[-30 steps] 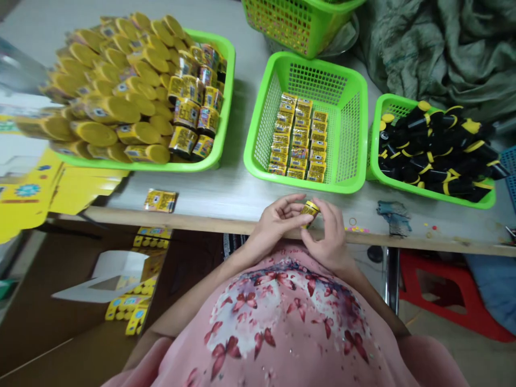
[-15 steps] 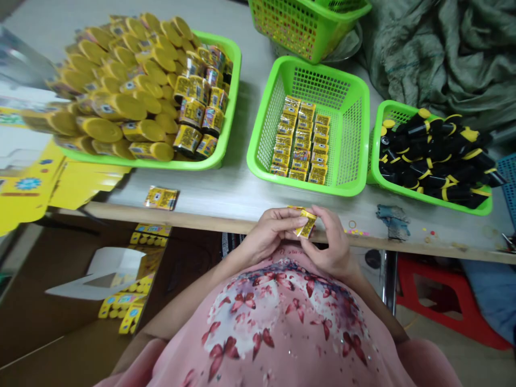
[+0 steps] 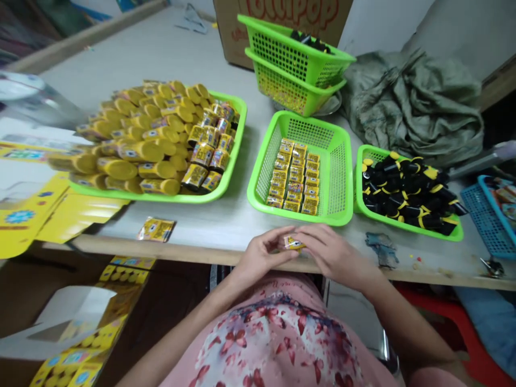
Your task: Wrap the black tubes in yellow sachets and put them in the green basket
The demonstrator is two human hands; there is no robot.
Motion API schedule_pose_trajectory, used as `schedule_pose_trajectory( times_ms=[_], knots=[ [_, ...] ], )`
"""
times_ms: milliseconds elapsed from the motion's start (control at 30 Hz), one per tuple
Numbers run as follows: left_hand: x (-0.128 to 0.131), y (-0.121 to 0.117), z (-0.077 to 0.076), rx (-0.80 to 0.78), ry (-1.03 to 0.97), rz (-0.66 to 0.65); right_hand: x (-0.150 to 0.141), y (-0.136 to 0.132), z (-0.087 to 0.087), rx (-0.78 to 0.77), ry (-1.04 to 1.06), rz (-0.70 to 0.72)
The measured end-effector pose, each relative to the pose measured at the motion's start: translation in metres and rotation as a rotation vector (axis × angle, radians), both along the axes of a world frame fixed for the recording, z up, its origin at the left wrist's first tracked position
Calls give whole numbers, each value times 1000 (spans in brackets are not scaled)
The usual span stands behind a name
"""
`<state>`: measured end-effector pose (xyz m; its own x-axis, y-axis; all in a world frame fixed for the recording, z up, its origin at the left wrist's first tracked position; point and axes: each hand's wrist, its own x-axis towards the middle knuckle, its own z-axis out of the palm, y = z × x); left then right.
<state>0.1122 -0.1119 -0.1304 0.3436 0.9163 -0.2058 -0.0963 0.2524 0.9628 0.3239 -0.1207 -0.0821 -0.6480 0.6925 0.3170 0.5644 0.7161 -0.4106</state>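
Observation:
My left hand [image 3: 261,254] and my right hand [image 3: 331,251] meet at the table's front edge, both closed on a small yellow printed packet [image 3: 293,243] pinched between the fingertips. Just beyond them a green basket [image 3: 341,161] holds neat rows of the same yellow packets [image 3: 295,176]. To its right a smaller green basket [image 3: 407,226] is full of black pieces with yellow caps [image 3: 407,193]. At the left a wide green tray [image 3: 177,196] is heaped with yellow capped tubes [image 3: 141,140].
One loose yellow packet [image 3: 156,229] lies near the table edge. Flat yellow cartons [image 3: 44,215] overhang the left side. Two stacked green baskets [image 3: 294,64], a cardboard box [image 3: 282,16] and a grey-green cloth [image 3: 411,102] stand behind. A blue basket [image 3: 486,220] is at the right.
The view has tilted up and back, showing more of the far table. My hands have turned the packet flatter and moved slightly onto the table edge.

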Motion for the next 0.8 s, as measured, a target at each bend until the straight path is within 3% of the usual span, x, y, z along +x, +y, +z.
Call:
schedule_pose_trajectory(
  times_ms=[100,167,233,333,433,533,633,733,800],
  knots=[
    [-16,-2,-10,65,113,125,18,62,8,20,102,-131],
    [-26,-1,-19,181,256,244,31,118,12,-22,95,-317],
    [-33,1,-28,300,364,326,39,176,14,-90,-85,-575],
    [-38,4,-41,398,405,350,38,240,10,-142,-194,-679],
    [-39,7,-51,444,399,372,27,272,0,-200,-271,-689],
    [-38,7,-51,459,413,379,20,284,-5,-253,-326,-687],
    [-35,4,-40,420,436,354,26,276,1,-284,-341,-690],
    [-31,2,-31,377,443,365,32,229,9,-215,-274,-639],
    [-30,2,-32,365,437,371,28,172,14,13,-41,-439]
  ],
)
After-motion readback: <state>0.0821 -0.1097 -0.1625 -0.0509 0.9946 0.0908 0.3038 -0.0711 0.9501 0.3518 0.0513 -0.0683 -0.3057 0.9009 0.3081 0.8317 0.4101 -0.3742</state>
